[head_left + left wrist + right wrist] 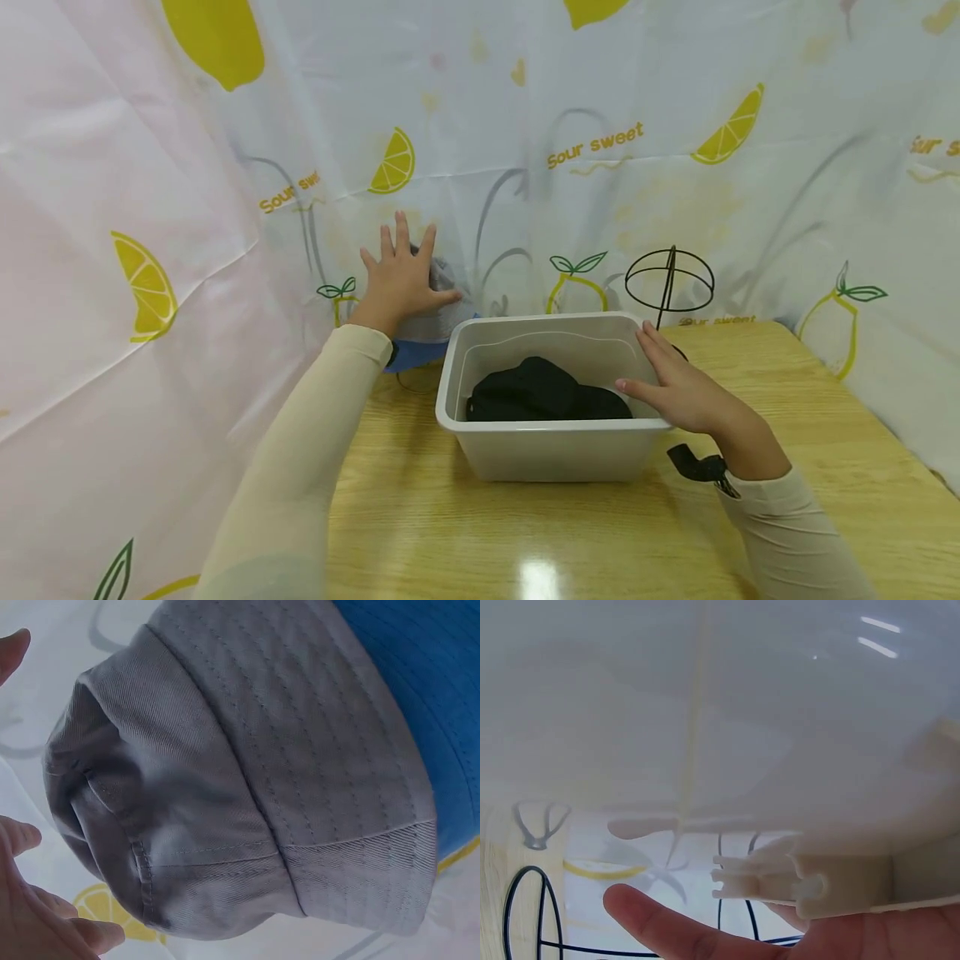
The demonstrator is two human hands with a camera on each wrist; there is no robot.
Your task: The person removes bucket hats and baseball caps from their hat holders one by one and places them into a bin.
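My left hand (401, 283) is raised at the back left with its fingers spread, beside a grey bucket hat (202, 765). In the left wrist view its fingertips stand apart from the crown. Under the grey brim shows a blue hat (427, 712), partly covered. To the right, a white plastic bin (558, 450) holds a black cap (525, 392). My right hand (686, 392) lies at the bin's right rim, fingers fairly straight along the outside and thumb reaching over the inside.
A black wire hat stand (670, 279) rises behind the bin's right end. The wooden table (420, 533) carries everything. A lemon-printed curtain (465, 100) hangs close behind and along the left.
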